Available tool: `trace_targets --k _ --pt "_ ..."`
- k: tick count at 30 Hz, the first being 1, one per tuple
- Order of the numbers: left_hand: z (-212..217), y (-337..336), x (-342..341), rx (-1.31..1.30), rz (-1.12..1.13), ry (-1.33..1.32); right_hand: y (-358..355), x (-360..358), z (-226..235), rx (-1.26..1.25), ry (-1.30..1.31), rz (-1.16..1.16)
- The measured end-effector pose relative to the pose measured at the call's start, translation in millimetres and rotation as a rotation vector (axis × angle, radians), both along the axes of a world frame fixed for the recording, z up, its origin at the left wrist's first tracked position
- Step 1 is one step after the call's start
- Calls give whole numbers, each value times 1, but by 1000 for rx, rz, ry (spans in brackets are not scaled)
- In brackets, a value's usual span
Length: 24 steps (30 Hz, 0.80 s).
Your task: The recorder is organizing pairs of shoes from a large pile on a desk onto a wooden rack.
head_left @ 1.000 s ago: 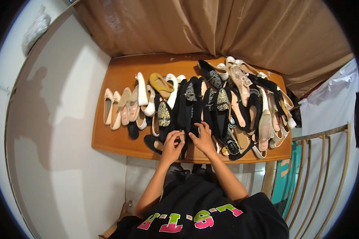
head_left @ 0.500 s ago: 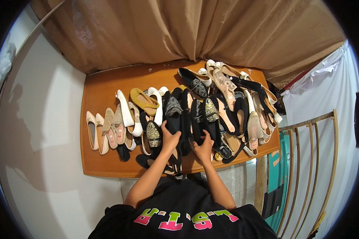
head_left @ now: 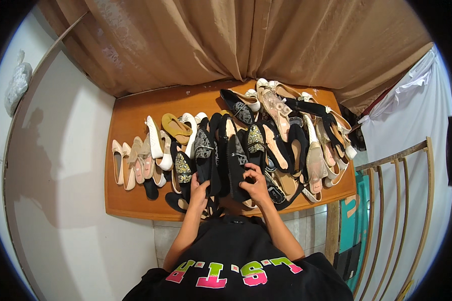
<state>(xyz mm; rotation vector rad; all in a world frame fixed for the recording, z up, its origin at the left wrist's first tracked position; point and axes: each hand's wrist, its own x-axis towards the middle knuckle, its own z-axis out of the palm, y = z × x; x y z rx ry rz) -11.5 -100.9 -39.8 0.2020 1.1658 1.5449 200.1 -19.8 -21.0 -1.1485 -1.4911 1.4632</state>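
Observation:
My left hand (head_left: 200, 191) is closed round the heel end of a black flat shoe (head_left: 204, 148) with a grey patterned toe, which points away from me. To its right, my right hand (head_left: 256, 186) has its fingers curled on the heel end of another black flat shoe (head_left: 235, 175), tilted so its dark side or sole shows. Between the two stand more black shoes, partly hidden. A black shoe with a gold-studded toe (head_left: 183, 168) lies just left of my left hand; a similar gold-patterned shoe (head_left: 256, 138) sits beyond my right hand.
Shoes crowd the orange-brown wooden table (head_left: 135, 108): cream pairs (head_left: 118, 158) at left, a mustard flat (head_left: 177, 128), and a heap of beige, black and white ones at right. A brown curtain (head_left: 186, 45) hangs behind; a wooden rack (head_left: 401, 210) stands at right.
Both hands have shifted with the black shoes they hold; the left one has moved left, and the right one's shoe has tipped, showing more of its dark side. The view has shifted slightly.

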Motion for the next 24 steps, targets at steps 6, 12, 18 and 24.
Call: trace_targets --k 6,12,18,24 --pt "27 9 8 -16 -59 3 -8 -9 40 257 -153 32" --pt "17 14 22 71 -85 91 -6 -11 55 380 -166 -21" --pt "31 20 17 125 -104 -6 9 -7 19 163 -50 -253" --pt "15 24 -21 52 70 -18 6 5 2 108 -71 -384"
